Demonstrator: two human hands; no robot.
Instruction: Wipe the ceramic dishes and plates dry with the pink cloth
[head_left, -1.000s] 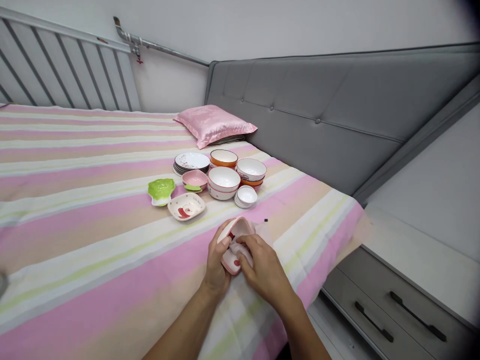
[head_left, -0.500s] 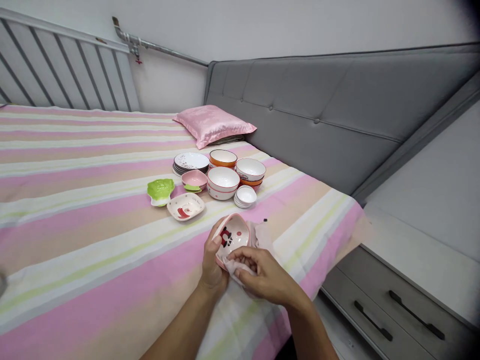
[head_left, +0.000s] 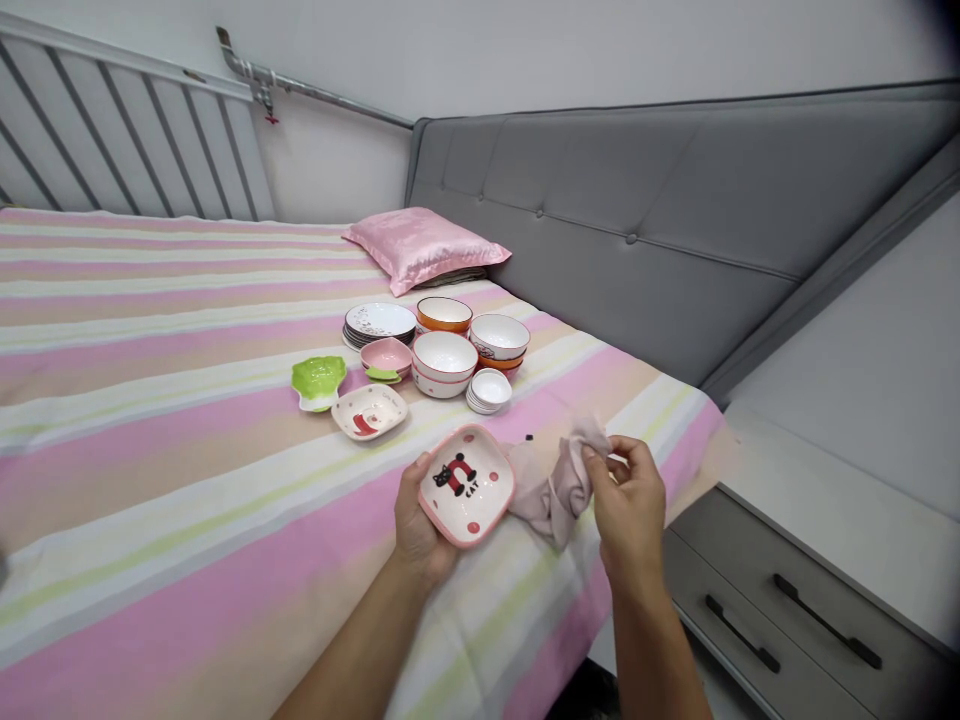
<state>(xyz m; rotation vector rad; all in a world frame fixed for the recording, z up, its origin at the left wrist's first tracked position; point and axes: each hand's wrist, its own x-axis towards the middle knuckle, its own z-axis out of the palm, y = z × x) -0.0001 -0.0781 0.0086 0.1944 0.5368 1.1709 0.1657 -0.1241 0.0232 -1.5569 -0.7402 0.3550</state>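
My left hand [head_left: 421,522] grips a square pink-rimmed bowl [head_left: 480,490] by its left side. Its white inside faces me, with a black cat print, the word CAT and pink dots. To the right, my right hand [head_left: 631,495] pinches a crumpled greyish-pink cloth [head_left: 559,490], which hangs toward the bowl's right edge; whether they touch is hard to tell. Just beyond the bowl, a square dish with a red print [head_left: 370,412] lies on the striped bedsheet [head_left: 300,600].
Behind are a green dish [head_left: 319,380], a pink bowl [head_left: 386,354], stacked plates [head_left: 380,320], white bowls [head_left: 445,360], orange bowls [head_left: 445,314] and small white dishes [head_left: 490,388]. A pink pillow [head_left: 427,248] lies near the grey headboard [head_left: 585,190]. A drawer cabinet [head_left: 810,560] stands right.
My right hand has drawn the cloth out of the bowl and moved right and up with it. The bowl has turned and now shows its whole inside.
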